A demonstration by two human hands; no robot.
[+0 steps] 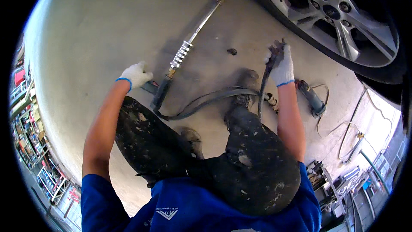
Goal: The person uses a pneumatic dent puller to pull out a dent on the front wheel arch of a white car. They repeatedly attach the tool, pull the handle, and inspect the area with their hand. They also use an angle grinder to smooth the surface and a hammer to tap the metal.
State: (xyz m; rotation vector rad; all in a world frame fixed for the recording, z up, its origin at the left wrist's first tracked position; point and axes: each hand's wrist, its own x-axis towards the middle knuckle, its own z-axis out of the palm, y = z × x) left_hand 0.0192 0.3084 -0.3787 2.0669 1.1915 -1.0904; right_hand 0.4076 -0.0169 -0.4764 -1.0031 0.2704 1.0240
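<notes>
My left hand point(136, 75), in a white knit glove with a blue cuff, is beside the black handle point(161, 93) of a long air tool. Its fingers are loosely bent and apart, with nothing seen between them. The tool lies on the floor, with a coil spring point(181, 55) and a long metal bit point(207, 18) pointing away from me. My right hand point(283, 68), gloved alike, is closed round a dark, crusted strip point(265, 81) that hangs down toward my knee. Its upper end is ragged; the exact kind cannot be made out. A dark hose point(201, 104) runs from the tool's handle.
A car wheel point(331, 12) with silver spokes stands at the upper right. A corded power tool point(312, 98) lies right of my right wrist, near a metal coupling point(272, 101). A small dark lump point(232, 51) is on the floor. Loaded shelves point(32, 135) line the left edge.
</notes>
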